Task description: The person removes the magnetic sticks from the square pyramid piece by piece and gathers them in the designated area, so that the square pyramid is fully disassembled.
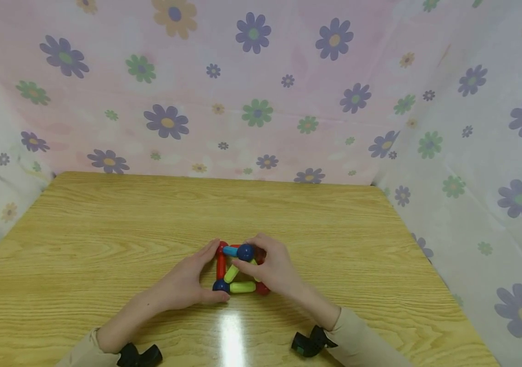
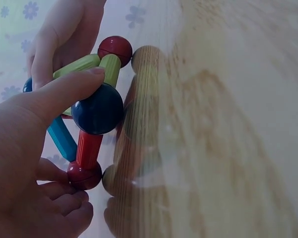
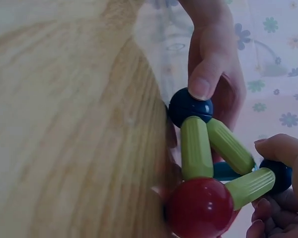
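Observation:
A small pyramid-shaped frame of magnetic rods and balls stands on the wooden table. Its base shows a dark blue ball (image 1: pixel 220 285) at near left, a red ball (image 3: pixel 200 208) at near right, a red rod (image 1: pixel 221 267) and a yellow-green rod (image 1: pixel 242 287). My left hand (image 1: pixel 185 283) grips the left side, thumb on the blue corner ball, fingers at the far red ball (image 2: pixel 84 175). With thumb and fingers my right hand (image 1: pixel 276 266) pinches the raised blue ball (image 1: pixel 245 252) at the peak, where yellow-green rods and a blue rod (image 2: pixel 62 139) meet. The far right corner is partly hidden behind that hand.
The wood-grain table (image 1: pixel 105 229) extends around the frame on all sides. Flower-patterned cloth (image 1: pixel 261 81) hangs behind it and along both sides. Black wrist devices (image 1: pixel 309 342) sit on both wrists, by the beige sleeves (image 1: pixel 362 336).

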A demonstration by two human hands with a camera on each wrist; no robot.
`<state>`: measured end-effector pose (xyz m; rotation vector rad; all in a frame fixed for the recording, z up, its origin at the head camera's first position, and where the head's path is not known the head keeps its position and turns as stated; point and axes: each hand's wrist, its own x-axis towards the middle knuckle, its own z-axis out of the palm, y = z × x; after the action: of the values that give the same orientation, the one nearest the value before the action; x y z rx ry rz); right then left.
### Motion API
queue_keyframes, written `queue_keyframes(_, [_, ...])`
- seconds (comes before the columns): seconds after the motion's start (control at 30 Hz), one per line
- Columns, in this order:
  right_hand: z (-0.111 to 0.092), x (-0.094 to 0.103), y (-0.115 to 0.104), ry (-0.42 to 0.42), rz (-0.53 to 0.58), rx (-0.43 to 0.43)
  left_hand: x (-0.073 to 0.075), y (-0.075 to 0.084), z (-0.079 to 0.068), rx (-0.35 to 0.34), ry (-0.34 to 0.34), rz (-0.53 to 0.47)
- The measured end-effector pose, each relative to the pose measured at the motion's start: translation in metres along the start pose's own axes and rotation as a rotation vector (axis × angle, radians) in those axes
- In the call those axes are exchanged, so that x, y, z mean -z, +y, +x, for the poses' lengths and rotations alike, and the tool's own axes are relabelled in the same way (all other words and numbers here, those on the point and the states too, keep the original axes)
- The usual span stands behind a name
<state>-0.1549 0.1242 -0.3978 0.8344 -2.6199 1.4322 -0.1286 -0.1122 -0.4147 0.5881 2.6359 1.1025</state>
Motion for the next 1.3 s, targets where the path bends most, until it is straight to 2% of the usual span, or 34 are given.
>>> queue_keyframes(0.17, [0.0,0.009,-0.002,-0.025,0.033,-0.009,0.001,-0.002,0.0,0.012,0.01,0.01])
queue_keyframes(0.33, [-0.004,0.019,-0.003,-0.025,0.014,0.017,0.002,-0.002,-0.001,0.016,0.009,0.011])
queue_keyframes(0.63, [-0.016,0.045,0.007,-0.021,-0.038,-0.003,0.003,-0.003,-0.002,0.028,0.009,0.015])
queue_keyframes(0.83, [-0.022,0.058,0.013,-0.05,-0.063,0.014,0.004,-0.004,-0.003,0.012,0.015,0.023])
queue_keyframes(1.13, [-0.029,0.069,0.021,-0.094,-0.063,-0.075,0.005,-0.005,-0.004,-0.016,0.01,0.036])
queue_keyframes(1.3, [-0.031,0.071,0.029,-0.099,-0.025,-0.1,0.006,-0.005,-0.006,-0.018,0.011,0.026])
